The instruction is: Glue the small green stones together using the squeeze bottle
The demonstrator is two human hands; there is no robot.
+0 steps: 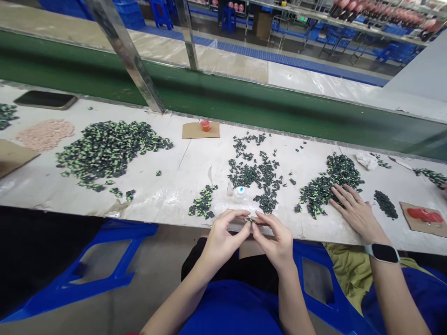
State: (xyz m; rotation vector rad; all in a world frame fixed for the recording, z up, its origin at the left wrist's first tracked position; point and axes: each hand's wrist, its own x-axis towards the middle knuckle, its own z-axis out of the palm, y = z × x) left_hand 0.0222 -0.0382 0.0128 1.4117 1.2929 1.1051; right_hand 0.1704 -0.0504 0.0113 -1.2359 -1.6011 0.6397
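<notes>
My left hand [227,232] and my right hand [274,236] meet over the table's front edge. Between their fingertips they pinch one small dark part with green on it [250,220]; its exact kind is too small to tell. Just beyond my fingers stands a small white bottle with a blue tip [240,194]. Left of it lies a little pile of black-and-green parts [203,203]. Behind and to the right of the bottle, small dark pieces [246,174] are scattered in loose heaps.
A co-worker's hand [352,209] rests by a black-and-green pile [344,171] at right. Far left are a large pile [111,149], pale pink pieces [47,134] and a phone [45,99]. A red cup [205,125] sits on cardboard [190,131]. A metal post [129,60] rises behind.
</notes>
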